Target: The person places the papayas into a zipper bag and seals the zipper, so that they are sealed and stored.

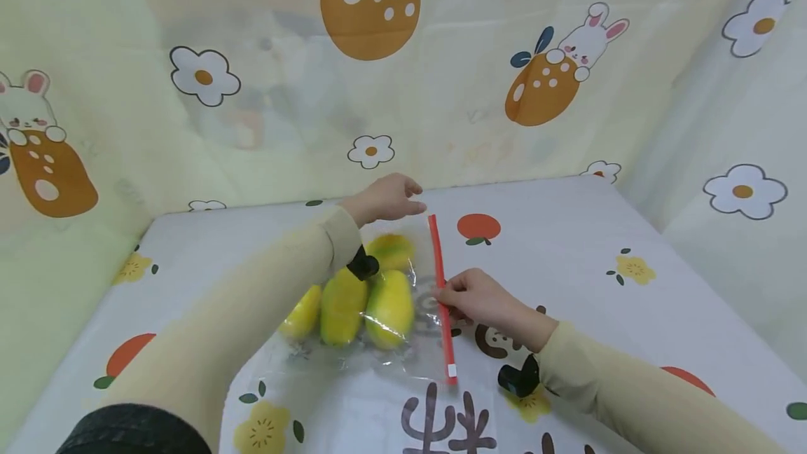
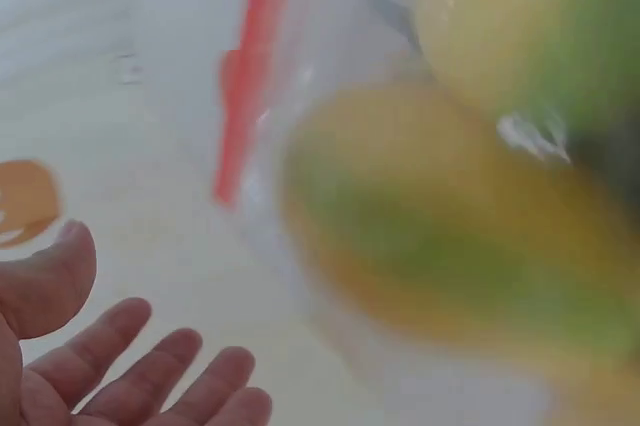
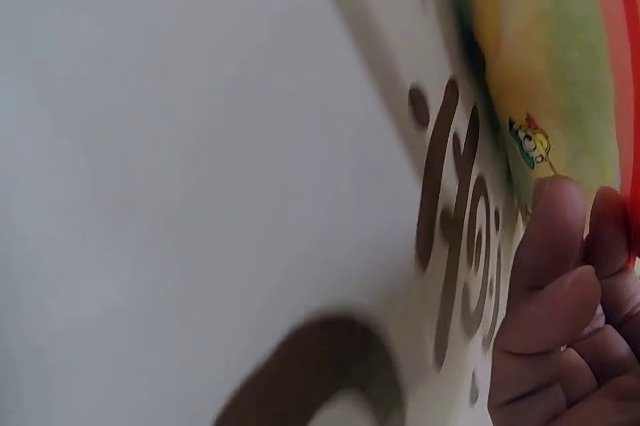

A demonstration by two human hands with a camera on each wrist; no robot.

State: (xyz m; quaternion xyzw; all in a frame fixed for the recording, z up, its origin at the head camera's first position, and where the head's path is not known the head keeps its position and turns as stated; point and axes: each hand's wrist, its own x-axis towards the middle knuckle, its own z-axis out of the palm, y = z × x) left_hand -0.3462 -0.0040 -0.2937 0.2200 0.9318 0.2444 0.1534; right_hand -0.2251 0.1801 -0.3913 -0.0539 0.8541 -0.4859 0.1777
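Note:
A clear zip bag (image 1: 403,363) lies on the table with several yellow-green mangoes (image 1: 389,310) inside. Its red zip strip (image 1: 436,251) runs along the right edge, with a small white piece (image 1: 451,370) at the near end. My right hand (image 1: 482,303) pinches this strip near its middle, thumb and fingers together. Beyond the strip's far end, my left hand (image 1: 387,198) is held over the bag's far corner and holds nothing. In the left wrist view its fingers (image 2: 120,321) are spread apart from the bag. The left sleeve hides part of the bag's left side.
A white tablecloth (image 1: 542,230) printed with fruit, flowers and dark drawings covers the table. Behind it hangs a pale curtain (image 1: 284,125) with rabbit and flower prints, and another hanging sheet (image 1: 725,125) closes off the right side.

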